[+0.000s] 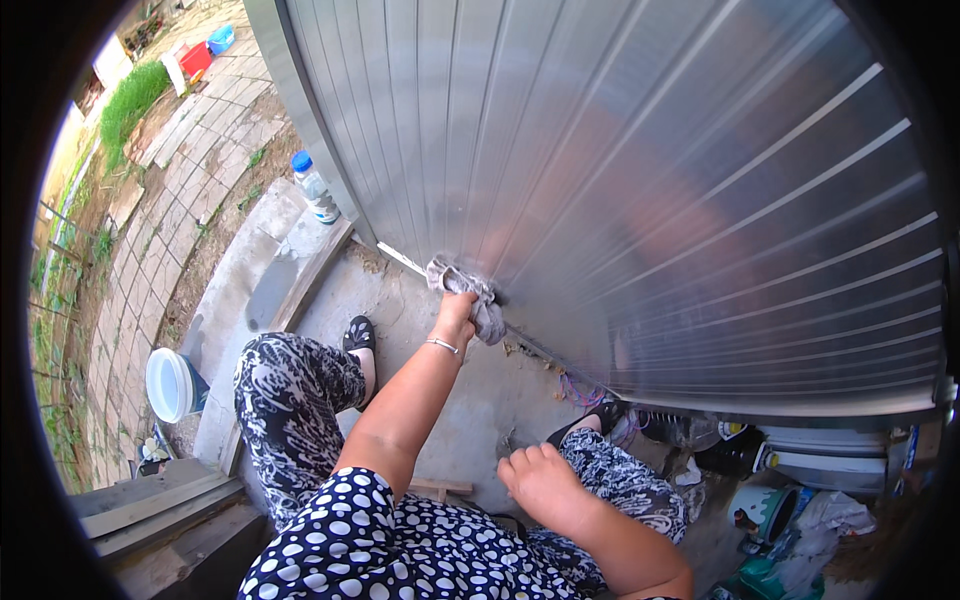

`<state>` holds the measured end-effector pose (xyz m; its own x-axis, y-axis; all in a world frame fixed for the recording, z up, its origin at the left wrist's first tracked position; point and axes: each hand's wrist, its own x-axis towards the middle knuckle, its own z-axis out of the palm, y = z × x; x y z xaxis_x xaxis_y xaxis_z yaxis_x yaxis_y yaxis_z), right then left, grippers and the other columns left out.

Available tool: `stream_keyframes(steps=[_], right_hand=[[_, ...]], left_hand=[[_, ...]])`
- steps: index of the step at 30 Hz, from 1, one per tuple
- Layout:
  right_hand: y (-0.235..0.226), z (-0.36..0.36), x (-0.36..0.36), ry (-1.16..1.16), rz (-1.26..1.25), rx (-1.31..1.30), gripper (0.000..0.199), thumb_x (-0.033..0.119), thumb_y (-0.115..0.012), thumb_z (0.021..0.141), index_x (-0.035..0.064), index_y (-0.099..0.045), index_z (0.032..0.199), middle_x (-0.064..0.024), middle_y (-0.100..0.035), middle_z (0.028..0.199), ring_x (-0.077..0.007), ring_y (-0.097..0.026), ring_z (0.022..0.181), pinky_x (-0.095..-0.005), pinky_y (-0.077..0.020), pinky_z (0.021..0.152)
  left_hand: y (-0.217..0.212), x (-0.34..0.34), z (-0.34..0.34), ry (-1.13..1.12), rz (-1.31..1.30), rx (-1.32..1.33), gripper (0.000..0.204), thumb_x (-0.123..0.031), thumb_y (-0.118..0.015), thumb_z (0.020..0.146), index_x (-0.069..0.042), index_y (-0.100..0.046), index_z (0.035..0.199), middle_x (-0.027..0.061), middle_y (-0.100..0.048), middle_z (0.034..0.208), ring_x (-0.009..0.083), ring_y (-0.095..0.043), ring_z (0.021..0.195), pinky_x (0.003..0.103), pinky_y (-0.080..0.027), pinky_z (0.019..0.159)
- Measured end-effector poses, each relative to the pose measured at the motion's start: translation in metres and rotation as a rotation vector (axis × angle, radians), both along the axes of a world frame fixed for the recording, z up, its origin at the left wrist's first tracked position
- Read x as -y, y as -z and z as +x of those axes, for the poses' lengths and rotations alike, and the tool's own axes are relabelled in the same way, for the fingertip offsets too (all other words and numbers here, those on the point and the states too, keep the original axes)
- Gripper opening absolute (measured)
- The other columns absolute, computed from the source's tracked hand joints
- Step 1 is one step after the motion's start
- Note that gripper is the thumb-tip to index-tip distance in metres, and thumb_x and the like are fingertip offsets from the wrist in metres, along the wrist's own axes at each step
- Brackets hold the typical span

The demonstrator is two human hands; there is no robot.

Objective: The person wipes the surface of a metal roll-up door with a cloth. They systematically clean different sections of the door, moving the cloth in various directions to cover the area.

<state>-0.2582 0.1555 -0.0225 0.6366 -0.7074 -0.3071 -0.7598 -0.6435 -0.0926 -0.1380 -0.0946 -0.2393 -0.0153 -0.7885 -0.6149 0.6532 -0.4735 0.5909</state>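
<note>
My left hand [457, 315] is closed round a crumpled grey cloth [487, 318] and presses it to the bottom of a shiny, ribbed metal door [560, 200]. A thin bracelet [442, 345] circles that wrist. My right hand [540, 480] is curled in front of my right knee, with its back turned up. Its palm is hidden, so anything inside it cannot be made out. A small greyish patch [512, 438] shows just beyond its fingers.
A clear bottle with a blue cap [312, 185] stands on the concrete ledge left of the door. A white bucket [172, 385] is at the left. Pots, plastic bags [835, 515] and a green-and-white bucket [760, 515] crowd the lower right. Wooden boards [165, 510] lie lower left.
</note>
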Motion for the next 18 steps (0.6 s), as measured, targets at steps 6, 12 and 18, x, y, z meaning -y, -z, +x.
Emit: stream_keyframes(steps=[6, 12, 18], right_hand=[[-0.002, 0.006, 0.003, -0.040, 0.012, -0.001, 0.032, 0.025, -0.064, 0.072, 0.0061, -0.058, 0.097, -0.0048, -0.053, 0.080, -0.0200, -0.053, 0.077, -0.0306, -0.0399, 0.072], [-0.006, 0.004, 0.006, -0.003, 0.063, 0.043, 0.018, 0.015, -0.056, 0.074, 0.0068, -0.056, 0.089, -0.0062, -0.056, 0.082, -0.0209, -0.055, 0.080, -0.0337, -0.0412, 0.076], [0.006, -0.004, 0.003, 0.000, 0.037, 0.000, 0.031, 0.027, -0.066, 0.073, 0.0086, -0.057, 0.096, -0.0045, -0.056, 0.084, -0.0208, -0.055, 0.082, -0.0322, -0.0401, 0.074]], left_hand=[[0.055, -0.002, -0.006, -0.119, 0.160, -0.008, 0.029, 0.007, -0.046, 0.083, 0.004, -0.050, 0.111, 0.0178, -0.060, 0.100, 0.0333, -0.062, 0.087, 0.047, -0.054, 0.076], [0.066, 0.004, 0.000, -0.060, 0.246, -0.064, 0.028, 0.003, -0.049, 0.084, 0.007, -0.050, 0.111, 0.0196, -0.060, 0.102, 0.0333, -0.062, 0.090, 0.047, -0.053, 0.079], [0.002, 0.009, 0.010, -0.026, 0.009, 0.043, 0.024, -0.001, -0.048, 0.085, 0.006, -0.051, 0.108, 0.0184, -0.061, 0.100, 0.0311, -0.063, 0.086, 0.046, -0.053, 0.077]])
